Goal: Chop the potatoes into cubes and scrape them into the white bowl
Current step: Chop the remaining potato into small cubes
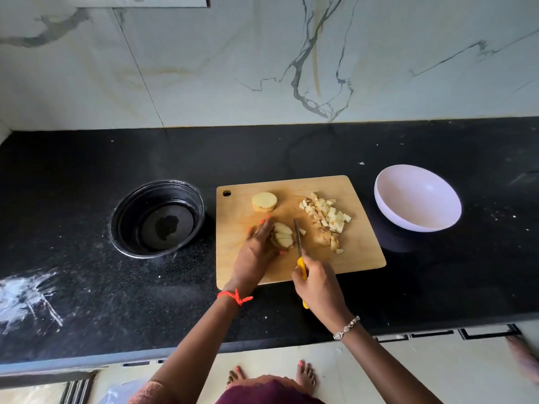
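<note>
Potato [283, 237] stack pinned under curled left hand [258, 246] fingers; stiff, wet-slick, we judge, so we'd grip its sides. Right hand [319, 288] fingers wrap knife [297, 233], blade beside left fingertips. Bowl [417, 196] far right.

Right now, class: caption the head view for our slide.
Left hand steadies sliced potato, right hand holds yellow-handled knife beside it; cubes lie on the board, white bowl empty.

Position: worn on the person's head, above the counter [87, 217] edge.
Facing: forward and steeply down; wall [204, 68] at 12 o'clock, floor [268, 360] at 6 o'clock.
Nearness: close, cutting board [364, 258] central.
</note>
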